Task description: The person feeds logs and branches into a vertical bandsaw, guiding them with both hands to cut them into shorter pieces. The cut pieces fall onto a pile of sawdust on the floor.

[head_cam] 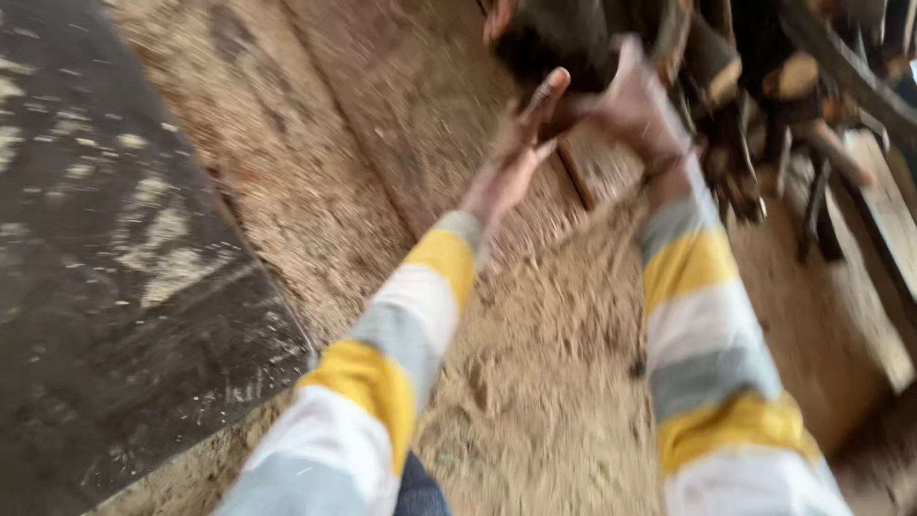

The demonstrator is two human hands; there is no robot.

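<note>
Head view, blurred: left hand [511, 158] spread, right hand [635, 105] gripping dark log [559, 43] just above; nothing lifted yet.

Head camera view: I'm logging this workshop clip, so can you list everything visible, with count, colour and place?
Dark slab: one, blackish with pale dust streaks, fills the left side, lying flat.
Sawdust floor: one, tan, covers the middle and bottom.
Wooden plank: one, pale brown, right edge; blurred.
Pile of cut wood pieces: several, count unclear, dark brown with pale cut ends, top right.
Dark object: one, blackish, top centre, just above both hands; too blurred to identify.
Sleeves: two, striped yellow, white and grey, rising from the bottom edge.
Left hand: reaching toward the dark object, fingers extended.
Right hand: at the dark object; grip hidden by blur.
</note>
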